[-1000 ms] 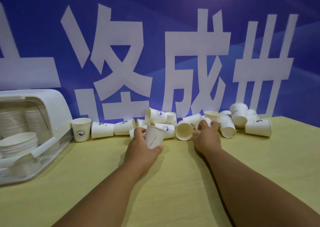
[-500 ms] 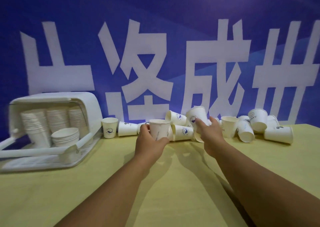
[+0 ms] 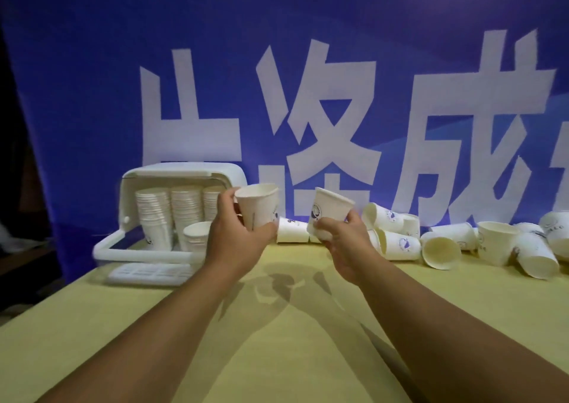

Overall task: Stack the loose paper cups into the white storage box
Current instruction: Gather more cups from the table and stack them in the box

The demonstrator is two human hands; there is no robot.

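My left hand (image 3: 240, 242) grips a white paper cup (image 3: 257, 207) upright above the table, just right of the white storage box (image 3: 172, 174). My right hand (image 3: 345, 242) holds a second paper cup (image 3: 331, 210) by its base, tilted a little to the left, a short gap from the first. The box lies on its side with its opening toward me, and several tall stacks of cups (image 3: 172, 214) stand inside it. Many loose cups (image 3: 440, 242) lie tumbled along the back of the table at the right.
The yellow table (image 3: 277, 341) stretches toward me, and its left edge runs diagonally at the lower left. A white gridded lid (image 3: 151, 273) lies flat in front of the box. A blue banner with large white characters (image 3: 308, 110) hangs directly behind the table.
Both hands have lifted their cups off the pile and carried them left toward the box. The view has swung left, so the box now sits nearer the middle.
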